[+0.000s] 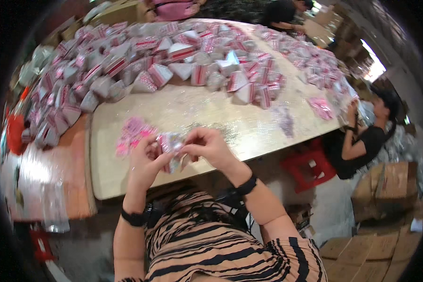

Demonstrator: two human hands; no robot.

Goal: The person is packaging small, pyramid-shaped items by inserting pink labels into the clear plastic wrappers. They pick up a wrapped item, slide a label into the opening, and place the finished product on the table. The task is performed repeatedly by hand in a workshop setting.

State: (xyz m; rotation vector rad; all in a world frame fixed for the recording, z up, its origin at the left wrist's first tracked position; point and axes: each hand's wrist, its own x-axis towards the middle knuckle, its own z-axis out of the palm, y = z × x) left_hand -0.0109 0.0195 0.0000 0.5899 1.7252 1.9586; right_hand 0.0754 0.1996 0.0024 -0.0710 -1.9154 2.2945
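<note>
Near the front edge of the table, my left hand (pixel 145 160) grips a small clear packet (pixel 165 144) with a red-and-white band. My right hand (pixel 208 147) pinches the packet's right side, thumb and fingertips together. The contents of the packet are too blurred to make out. Beside my left hand lies a loose heap of bright pink slips (pixel 133 129). Small shiny bits (pixel 216 131) are scattered on the table just beyond my right hand.
A large heap of similar red-and-white packets (pixel 160 74) covers the table's (pixel 183 104) far side. At the right, a person (pixel 369 136) works by a red stool (pixel 310 164), near pink slips (pixel 320 108). Cardboard boxes (pixel 385 181) stand at the right; an orange-red bag (pixel 16 130) hangs left.
</note>
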